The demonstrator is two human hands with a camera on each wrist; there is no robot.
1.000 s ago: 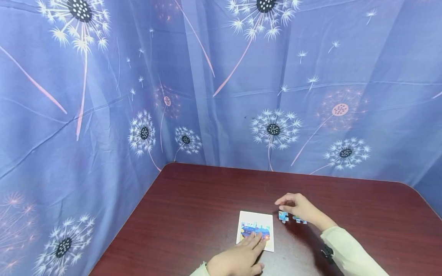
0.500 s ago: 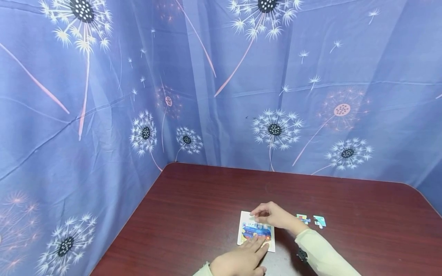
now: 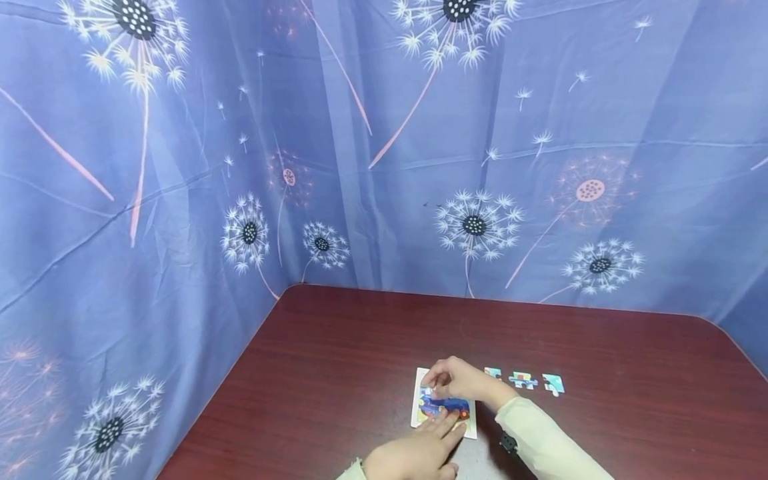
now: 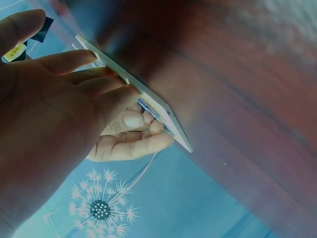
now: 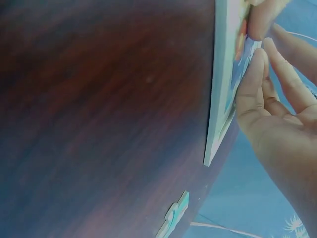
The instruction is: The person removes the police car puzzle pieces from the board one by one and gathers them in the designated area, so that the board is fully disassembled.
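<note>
A square white puzzle board [image 3: 421,380] with a blue cartoon vehicle picture lies on the table. My left hand [image 3: 414,447] rests on its near part with the fingers straight across the picture. Over the far left part of the board is my right hand [image 3: 461,383], thumb and fingertips brought together right at the picture surface. They pinch a small jigsaw piece [image 5: 256,45], mostly hidden by the fingers in the right wrist view. In the left wrist view, the right hand's curled fingers [image 4: 133,144] show behind the board edge.
Right of the board, three loose jigsaw pieces lie in a row: one partly behind the right hand [image 3: 493,372], a middle piece [image 3: 523,381] and a right piece [image 3: 553,384]. A blue dandelion-print curtain [image 3: 384,220] hangs behind the dark red wooden table [image 3: 360,340].
My right hand has moved left from beside the loose pieces to over the board, then slightly further left with its fingers more curled. The left hand stays on the board.
</note>
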